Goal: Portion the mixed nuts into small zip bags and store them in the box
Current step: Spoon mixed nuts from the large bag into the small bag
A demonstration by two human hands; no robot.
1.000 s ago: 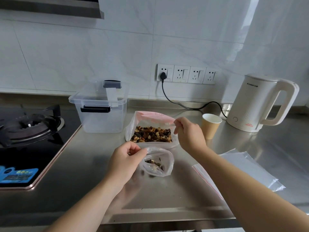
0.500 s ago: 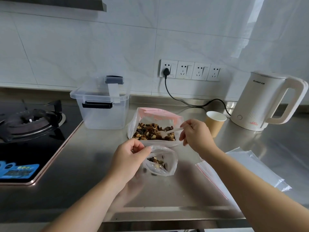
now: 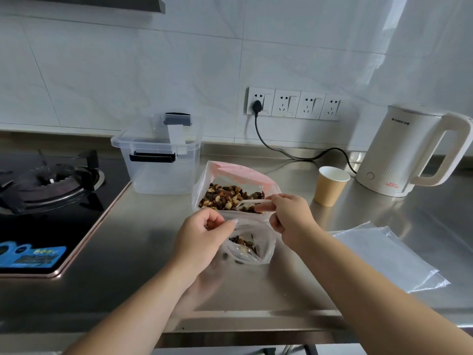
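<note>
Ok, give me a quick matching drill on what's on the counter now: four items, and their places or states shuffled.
Items:
1. small zip bag
2. white spoon
3. paper cup
4. storage box

Places or states:
A. stands beside the kettle
B. next to the stove, no bags inside
C. mouth held open by the left hand
D. in the right hand, bowl in the big bag's nuts

Pairs: 1-C, 2-D, 3-A, 4-B

We see a brushed steel counter (image 3: 384, 213), dully reflective; clear glossy plastic bags (image 3: 389, 257) at three o'clock; a clear plastic box (image 3: 158, 172) at eleven; a matt paper cup (image 3: 330, 187)
</note>
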